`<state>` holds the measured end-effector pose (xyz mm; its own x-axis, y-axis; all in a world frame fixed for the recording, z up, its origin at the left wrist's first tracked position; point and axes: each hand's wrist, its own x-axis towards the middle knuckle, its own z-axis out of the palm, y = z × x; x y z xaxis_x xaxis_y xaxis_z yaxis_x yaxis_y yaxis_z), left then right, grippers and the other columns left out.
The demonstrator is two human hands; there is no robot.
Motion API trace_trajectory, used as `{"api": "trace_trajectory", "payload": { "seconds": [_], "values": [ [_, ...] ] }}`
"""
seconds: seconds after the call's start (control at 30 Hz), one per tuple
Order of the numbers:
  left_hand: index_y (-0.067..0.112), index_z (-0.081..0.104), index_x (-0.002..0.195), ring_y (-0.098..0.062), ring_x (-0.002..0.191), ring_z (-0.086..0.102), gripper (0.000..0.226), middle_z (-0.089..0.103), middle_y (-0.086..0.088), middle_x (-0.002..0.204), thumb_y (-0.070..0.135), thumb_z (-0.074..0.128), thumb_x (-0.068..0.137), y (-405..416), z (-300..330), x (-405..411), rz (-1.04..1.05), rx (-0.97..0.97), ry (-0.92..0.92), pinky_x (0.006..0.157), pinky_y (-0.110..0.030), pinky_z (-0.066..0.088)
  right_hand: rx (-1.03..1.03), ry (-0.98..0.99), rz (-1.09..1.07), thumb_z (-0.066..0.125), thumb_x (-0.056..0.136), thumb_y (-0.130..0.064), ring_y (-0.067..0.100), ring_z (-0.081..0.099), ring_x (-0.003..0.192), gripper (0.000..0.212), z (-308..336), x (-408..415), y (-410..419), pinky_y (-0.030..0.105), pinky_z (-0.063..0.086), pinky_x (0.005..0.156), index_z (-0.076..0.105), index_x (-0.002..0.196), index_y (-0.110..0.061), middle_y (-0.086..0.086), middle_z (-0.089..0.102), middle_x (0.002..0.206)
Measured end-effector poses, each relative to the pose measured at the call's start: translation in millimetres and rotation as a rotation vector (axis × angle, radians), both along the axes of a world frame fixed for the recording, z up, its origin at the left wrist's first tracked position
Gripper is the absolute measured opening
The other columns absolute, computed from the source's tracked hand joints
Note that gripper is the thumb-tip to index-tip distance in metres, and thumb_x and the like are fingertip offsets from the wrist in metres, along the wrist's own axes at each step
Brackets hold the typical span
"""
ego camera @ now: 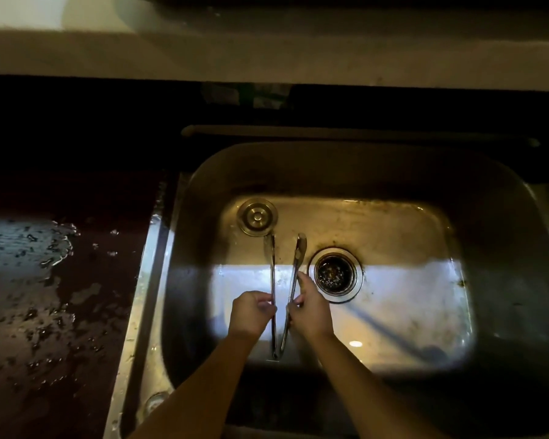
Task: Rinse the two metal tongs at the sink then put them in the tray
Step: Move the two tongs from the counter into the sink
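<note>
Both hands, left hand (pixel 251 313) and right hand (pixel 309 308), gripping spread tongs (pixel 293 274) over sink (pixel 504 217), drain (pixel 335 274) beside, stopper (pixel 257 216) beyond

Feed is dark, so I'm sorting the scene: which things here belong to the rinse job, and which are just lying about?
Job:
- metal tongs, one pair visible, spread in a V
- left hand and right hand, one on each arm of the tongs
- sink

Lying about:
- loose drain stopper
- open drain
- wet counter

No tray or second tongs visible.
</note>
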<state>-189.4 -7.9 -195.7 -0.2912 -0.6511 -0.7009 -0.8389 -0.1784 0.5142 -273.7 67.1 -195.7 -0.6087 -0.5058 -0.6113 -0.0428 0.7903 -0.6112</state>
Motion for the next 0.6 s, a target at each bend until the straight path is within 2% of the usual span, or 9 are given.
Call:
{"api": "trace_trajectory", "payload": {
  "seconds": [0.1, 0.17, 0.27, 0.33, 0.47, 0.6],
  "values": [
    [0.005, 0.068, 0.106, -0.028, 0.099, 0.064, 0.026, 0.069, -0.015, 0.113, 0.008, 0.06, 0.081, 0.6, 2.0, -0.3, -0.059, -0.028, -0.019, 0.09, -0.026, 0.048, 0.024, 0.001, 0.015, 0.055, 0.082, -0.002, 0.019, 0.057, 0.082, 0.063, 1.1, -0.7, -0.9, 0.028, 0.046, 0.079, 0.038, 0.137, -0.025, 0.002, 0.055, 0.084],
    [0.007, 0.06, 0.116, -0.028, 0.104, 0.062, 0.032, 0.065, -0.015, 0.118, 0.013, 0.059, 0.085, -0.5, 8.5, -1.0, -0.097, 0.003, -0.024, 0.093, -0.03, 0.047, 0.04, -0.001, 0.008, 0.056, 0.082, -0.003, 0.022, 0.058, 0.086, 0.058, 6.8, -1.6, -0.2, 0.029, 0.045, 0.077, 0.039, 0.135, -0.021, 0.006, 0.058, 0.089],
    [0.01, 0.049, 0.128, -0.029, 0.108, 0.06, 0.04, 0.062, -0.016, 0.122, 0.019, 0.054, 0.09, -3.7, 24.6, -0.7, -0.243, 0.0, -0.052, 0.093, -0.032, 0.046, 0.081, 0.075, 0.06, 0.056, 0.086, -0.009, 0.027, 0.061, 0.095, 0.036, 23.9, -5.8, 2.0, 0.035, 0.05, 0.081, 0.05, 0.12, -0.014, 0.012, 0.063, 0.106],
    [0.012, 0.049, 0.127, -0.029, 0.112, 0.058, 0.038, 0.061, -0.014, 0.126, 0.021, 0.051, 0.091, -4.6, 40.4, -1.0, -0.427, -0.065, -0.093, 0.096, -0.036, 0.047, 0.134, 0.134, 0.177, 0.053, 0.087, -0.015, 0.028, 0.06, 0.102, 0.025, 40.6, -10.7, 4.0, 0.038, 0.051, 0.084, 0.056, 0.112, -0.014, 0.012, 0.062, 0.114],
    [0.016, 0.05, 0.127, -0.025, 0.118, 0.054, 0.037, 0.056, -0.009, 0.133, 0.028, 0.047, 0.092, 9.9, 84.0, -4.1, -0.756, -0.194, -0.16, 0.096, -0.035, 0.045, 0.148, 0.248, 0.258, 0.055, 0.086, -0.021, 0.027, 0.057, 0.11, 0.029, 82.4, -16.8, 19.3, 0.036, 0.049, 0.089, 0.061, 0.114, -0.017, 0.009, 0.062, 0.122],
    [0.015, 0.049, 0.126, -0.029, 0.115, 0.055, 0.037, 0.057, -0.012, 0.128, 0.029, 0.042, 0.092, 30.2, 137.0, -5.5, -1.014, -0.502, -0.187, 0.094, -0.04, 0.043, 0.177, 0.413, 0.261, 0.054, 0.086, -0.025, 0.029, 0.054, 0.114, 0.031, 134.6, -15.6, 49.4, 0.037, 0.044, 0.093, 0.06, 0.116, -0.019, 0.009, 0.06, 0.124]
  ]
}}
